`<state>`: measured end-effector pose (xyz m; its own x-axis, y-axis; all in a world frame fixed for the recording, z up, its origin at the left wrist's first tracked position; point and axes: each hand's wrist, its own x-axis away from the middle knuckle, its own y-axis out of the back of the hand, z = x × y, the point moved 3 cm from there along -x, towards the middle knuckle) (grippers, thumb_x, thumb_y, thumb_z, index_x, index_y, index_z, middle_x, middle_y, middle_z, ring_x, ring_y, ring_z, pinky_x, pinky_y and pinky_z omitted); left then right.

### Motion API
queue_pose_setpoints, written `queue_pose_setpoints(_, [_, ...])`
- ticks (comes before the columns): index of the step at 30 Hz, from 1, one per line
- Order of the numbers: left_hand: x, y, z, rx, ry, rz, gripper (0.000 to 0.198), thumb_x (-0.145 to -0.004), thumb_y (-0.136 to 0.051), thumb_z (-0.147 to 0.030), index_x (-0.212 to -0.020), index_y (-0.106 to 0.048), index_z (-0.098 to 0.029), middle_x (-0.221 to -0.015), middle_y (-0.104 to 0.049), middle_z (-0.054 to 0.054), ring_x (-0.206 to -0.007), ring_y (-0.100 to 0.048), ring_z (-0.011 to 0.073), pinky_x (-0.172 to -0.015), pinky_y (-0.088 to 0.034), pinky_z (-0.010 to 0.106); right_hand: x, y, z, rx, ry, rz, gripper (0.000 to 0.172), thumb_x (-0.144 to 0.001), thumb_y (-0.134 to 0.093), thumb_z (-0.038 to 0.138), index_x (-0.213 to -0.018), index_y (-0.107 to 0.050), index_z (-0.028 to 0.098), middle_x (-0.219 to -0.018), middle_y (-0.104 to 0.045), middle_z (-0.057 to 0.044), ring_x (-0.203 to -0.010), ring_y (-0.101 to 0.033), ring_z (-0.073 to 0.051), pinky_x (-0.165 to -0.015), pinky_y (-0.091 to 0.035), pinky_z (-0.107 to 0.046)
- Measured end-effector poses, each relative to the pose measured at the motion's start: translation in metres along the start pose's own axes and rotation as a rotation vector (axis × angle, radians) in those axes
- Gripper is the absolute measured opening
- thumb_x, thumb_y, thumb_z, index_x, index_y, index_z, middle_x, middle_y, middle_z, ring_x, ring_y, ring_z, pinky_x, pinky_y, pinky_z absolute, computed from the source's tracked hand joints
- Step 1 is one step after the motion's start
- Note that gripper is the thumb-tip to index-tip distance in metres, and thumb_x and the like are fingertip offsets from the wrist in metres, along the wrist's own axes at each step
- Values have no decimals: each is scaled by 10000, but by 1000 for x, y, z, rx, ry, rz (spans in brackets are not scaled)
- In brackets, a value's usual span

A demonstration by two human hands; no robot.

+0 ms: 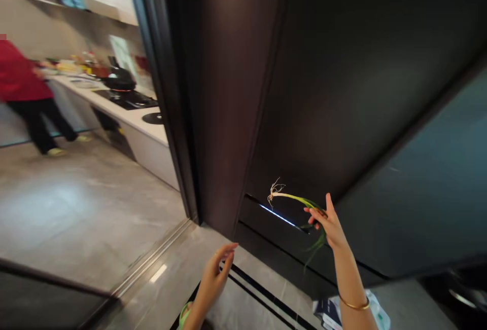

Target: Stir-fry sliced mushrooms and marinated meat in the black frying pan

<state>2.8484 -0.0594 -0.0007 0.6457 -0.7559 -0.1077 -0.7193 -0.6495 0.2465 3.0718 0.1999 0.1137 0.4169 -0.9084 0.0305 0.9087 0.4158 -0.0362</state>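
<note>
A green onion [291,196] with a white stem and stringy roots is in my right hand [326,221]. Its roots point left, and its green leaves hang below the fingers. The thumb of that hand sticks up while the other fingers curl round the stalk. My left hand [220,269] is lower and further left, over the floor, with its thumb and fingers apart and nothing between them. A gold bangle circles the right wrist.
A tall dark cabinet [323,92] with a lit strip stands in front. Beyond the doorway at left are a counter [144,130], a wok [119,79] and a person in red [21,76]. A box [327,312] lies at bottom right.
</note>
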Motion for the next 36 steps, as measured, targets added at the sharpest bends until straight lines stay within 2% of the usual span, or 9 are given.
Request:
queue_pose_setpoints(5, [-85,115,-1,71,105,-104,404,-819,-545,-492,-1080,-676,-213,-1105,-679,83,-992,-637,223,-906,-493,363,-64,-197,-14,-137,-75,190,859,-683,-746,374,-1421,-322,256,-923,-705,-72,-575,-561,-98,-423,-357,-167])
queue_pose_setpoints(11, [-208,234,-6,241,159,-323,532,-781,-611,-477,-1195,-616,-143,-1152,-655,117,-1015,-627,239,-888,-490,346,-72,-442,-59,-264,-225,402,470,-691,-737,394,-1104,-620,201,-1040,-679,-84,-580,-548,-80,-432,-369,-168])
queue_pose_setpoints(17, [-312,352,38,369,198,-529,455,-727,-641,-523,-844,-723,-91,-713,-700,68,-689,-629,169,-633,-483,241,-106,-619,-88,-173,-253,758,420,-720,-708,425,-1059,-650,184,-971,-698,-88,-764,-642,-180,-657,-495,-267])
queue_pose_setpoints(22, [-371,474,95,170,269,-413,503,-786,-531,-562,-844,-718,-98,-693,-681,61,-657,-607,167,-621,-468,253,-164,-777,-99,45,-104,1159,428,-776,-605,530,-950,-673,145,-740,-687,-69,-749,-635,-206,-703,-476,-296])
queue_pose_setpoints(25, [-345,555,144,-239,477,-666,503,-871,-374,-499,-1103,-664,-160,-1072,-677,108,-1002,-595,234,-878,-433,347,-189,-882,-104,123,-119,1328,454,-760,-587,581,-825,-657,137,-576,-629,-32,-637,-615,-194,-662,-458,-292])
queue_pose_setpoints(28, [-260,599,198,-777,1230,-818,462,-803,-494,-410,-1091,-664,-92,-1101,-647,221,-1101,-534,362,-942,-322,519,-202,-981,-104,133,-135,1375,456,-742,-593,598,-809,-633,149,-594,-642,-30,-657,-608,-186,-683,-438,-281])
queue_pose_setpoints(30, [-203,598,227,-735,1691,-649,365,-739,-546,-334,-933,-715,-75,-944,-686,230,-982,-585,392,-871,-336,544,-203,-1043,-103,115,-152,1421,437,-752,-592,583,-822,-624,153,-627,-655,-31,-676,-599,-175,-694,-427,-273])
queue_pose_setpoints(33, [-168,588,249,-852,1786,-575,286,-726,-510,-223,-852,-730,-90,-940,-688,213,-988,-590,350,-851,-350,445,-193,-1132,-103,57,-209,1487,395,-784,-585,542,-869,-612,157,-642,-648,-16,-694,-599,-162,-719,-426,-271])
queue_pose_setpoints(36, [-173,590,256,-897,1869,-750,276,-737,-492,-215,-818,-724,-88,-927,-681,211,-980,-592,343,-818,-364,395,-174,-1217,-103,-2,-260,1542,373,-784,-601,520,-892,-603,163,-631,-627,-1,-692,-608,-162,-713,-440,-277])
